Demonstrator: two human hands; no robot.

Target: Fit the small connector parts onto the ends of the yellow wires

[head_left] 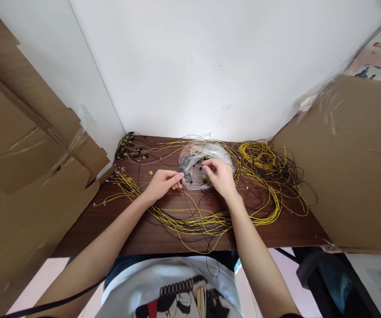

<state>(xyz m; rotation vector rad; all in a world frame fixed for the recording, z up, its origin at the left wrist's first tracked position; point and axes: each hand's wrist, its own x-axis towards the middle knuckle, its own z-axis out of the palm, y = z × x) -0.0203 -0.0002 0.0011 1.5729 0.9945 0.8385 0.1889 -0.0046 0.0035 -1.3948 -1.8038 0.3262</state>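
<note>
My left hand is closed in a pinch at the left edge of a clear plastic bag. A thin black wire runs down from its fingertips toward the table's front edge. Over the right part of the bag is my right hand, thumb and index finger curled close together; whatever lies between them is too small to make out. Small black and yellow parts lie in the bag. Below both hands, a long bundle of yellow and black wires curves across the brown table.
Coiled yellow wires lie at the back right. Black connectors are heaped at the back left, with bare wire ends nearer. Cardboard panels stand left and right; a white wall rises behind.
</note>
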